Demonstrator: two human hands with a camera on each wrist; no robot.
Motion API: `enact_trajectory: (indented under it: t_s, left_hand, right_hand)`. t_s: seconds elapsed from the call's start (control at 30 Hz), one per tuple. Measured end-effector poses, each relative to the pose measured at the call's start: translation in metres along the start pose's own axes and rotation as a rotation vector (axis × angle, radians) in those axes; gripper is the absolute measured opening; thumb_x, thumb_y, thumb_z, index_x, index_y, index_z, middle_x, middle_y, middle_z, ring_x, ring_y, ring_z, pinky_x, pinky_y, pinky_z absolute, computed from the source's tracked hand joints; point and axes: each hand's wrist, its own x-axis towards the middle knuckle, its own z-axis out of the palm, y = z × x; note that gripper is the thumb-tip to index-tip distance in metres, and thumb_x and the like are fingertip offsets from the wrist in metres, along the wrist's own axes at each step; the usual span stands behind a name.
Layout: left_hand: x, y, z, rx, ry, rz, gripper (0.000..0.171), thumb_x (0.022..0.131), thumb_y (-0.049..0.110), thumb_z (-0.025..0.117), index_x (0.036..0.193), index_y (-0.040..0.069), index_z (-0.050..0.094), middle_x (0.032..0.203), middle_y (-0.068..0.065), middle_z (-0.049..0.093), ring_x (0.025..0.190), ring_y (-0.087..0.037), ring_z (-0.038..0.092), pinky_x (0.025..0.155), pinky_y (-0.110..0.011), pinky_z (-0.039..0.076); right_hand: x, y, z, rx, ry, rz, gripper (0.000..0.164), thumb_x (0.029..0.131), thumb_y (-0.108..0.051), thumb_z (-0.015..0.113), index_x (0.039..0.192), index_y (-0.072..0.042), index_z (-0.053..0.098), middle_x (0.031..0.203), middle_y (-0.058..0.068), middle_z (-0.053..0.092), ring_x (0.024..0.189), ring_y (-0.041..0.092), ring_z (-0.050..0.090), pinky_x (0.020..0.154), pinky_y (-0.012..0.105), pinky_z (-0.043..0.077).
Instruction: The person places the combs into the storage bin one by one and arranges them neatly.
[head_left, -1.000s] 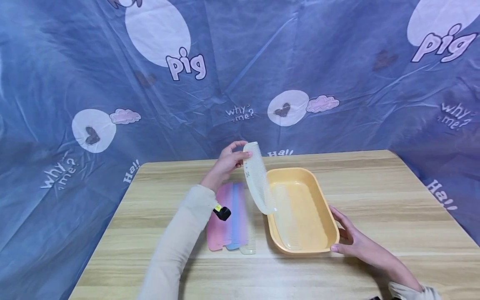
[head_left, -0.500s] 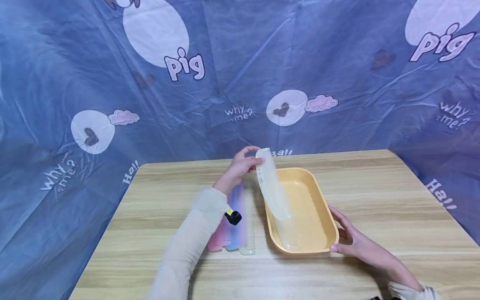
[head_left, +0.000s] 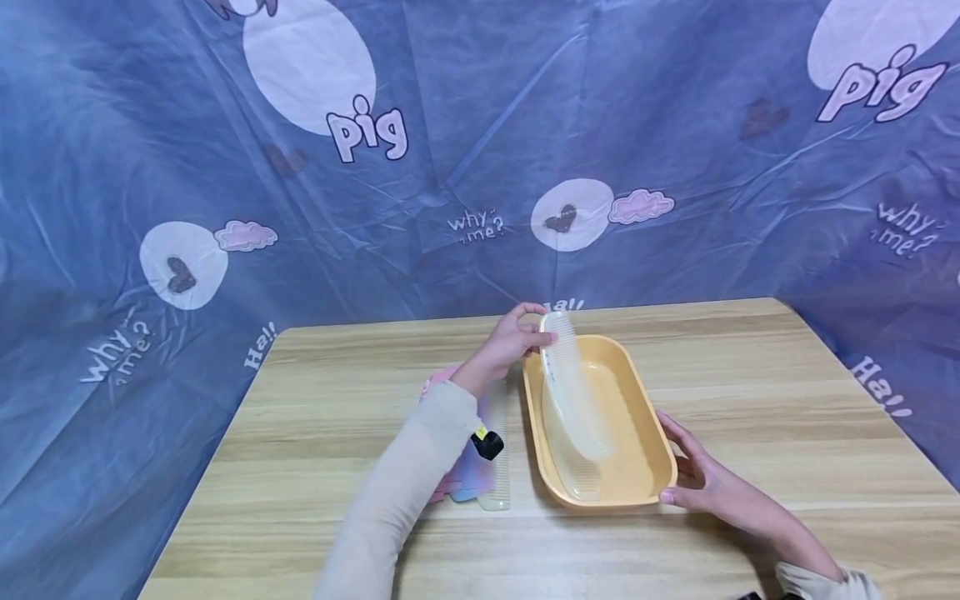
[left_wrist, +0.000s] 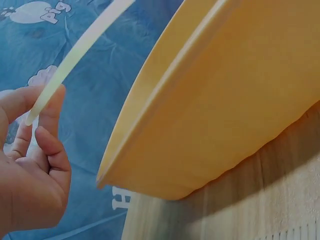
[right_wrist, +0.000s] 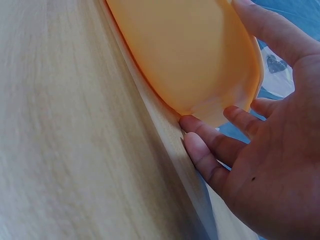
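My left hand [head_left: 516, 342] pinches the upper end of a pale translucent comb [head_left: 570, 387] between thumb and fingers. The comb slants down over the yellow plastic tray [head_left: 630, 425], its teeth to the right and its lower end blurred. Inside the tray, along the left wall, lies a second pale comb [head_left: 573, 479], partly covered by the first. In the left wrist view the held comb [left_wrist: 75, 65] shows edge-on beside the tray's outer wall [left_wrist: 215, 115]. My right hand [right_wrist: 275, 165] holds the tray's near right corner, thumb at the rim and fingers against the outside.
Left of the tray, flat on the wooden table [head_left: 315, 433], lie a pink comb [head_left: 437, 379], a blue comb [head_left: 474, 483] and a pale comb [head_left: 497, 496]. My left forearm partly hides them. A blue printed cloth [head_left: 450, 125] hangs behind the table.
My left hand has carried the pale comb rightward and down, from beside the tray's left rim to over its inside. The right hand and the tray stay put.
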Motion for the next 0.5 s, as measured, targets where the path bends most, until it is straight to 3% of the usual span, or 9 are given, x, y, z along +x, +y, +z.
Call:
enact_trajectory:
  t_s: [0.07, 0.17, 0.3, 0.5]
  left_hand:
    - [0.000, -0.001, 0.004, 0.013, -0.015, 0.002, 0.045, 0.086, 0.001, 0.067, 0.126, 0.012, 0.050, 0.069, 0.005, 0.060, 0.058, -0.008, 0.051, 0.056, -0.021, 0.034]
    - [0.000, -0.001, 0.009, 0.027, -0.031, -0.003, 0.047, 0.086, 0.000, 0.067, 0.127, 0.012, 0.050, 0.071, 0.005, 0.062, 0.059, -0.008, 0.053, 0.057, -0.021, 0.036]
    - [0.001, -0.002, 0.017, 0.053, -0.072, -0.007, 0.048, 0.086, -0.001, 0.067, 0.128, 0.012, 0.050, 0.073, 0.006, 0.063, 0.060, -0.008, 0.056, 0.057, -0.022, 0.037]
    - [0.002, -0.005, 0.027, 0.096, -0.145, 0.008, 0.047, 0.086, -0.001, 0.066, 0.128, 0.013, 0.050, 0.071, 0.005, 0.061, 0.060, -0.009, 0.054, 0.056, -0.021, 0.037]
  right_hand:
    - [0.000, 0.000, 0.000, 0.003, 0.000, -0.001, 0.094, 0.089, 0.002, 0.061, 0.156, -0.019, 0.000, 0.147, -0.029, 0.013, 0.119, -0.015, 0.041, 0.084, 0.021, 0.051]
    - [0.000, 0.000, 0.000, 0.006, -0.001, 0.005, 0.093, 0.089, 0.002, 0.061, 0.156, -0.019, 0.000, 0.159, -0.007, 0.007, 0.119, -0.016, 0.041, 0.084, 0.022, 0.051]
    - [0.000, 0.000, -0.001, 0.009, 0.005, 0.038, 0.093, 0.089, 0.001, 0.061, 0.156, -0.022, 0.000, 0.158, 0.020, -0.004, 0.119, -0.017, 0.040, 0.085, 0.022, 0.051]
    - [-0.001, -0.001, -0.001, 0.009, 0.003, 0.044, 0.093, 0.090, 0.001, 0.060, 0.156, -0.022, -0.001, 0.157, 0.023, -0.005, 0.119, -0.016, 0.040, 0.086, 0.021, 0.050]
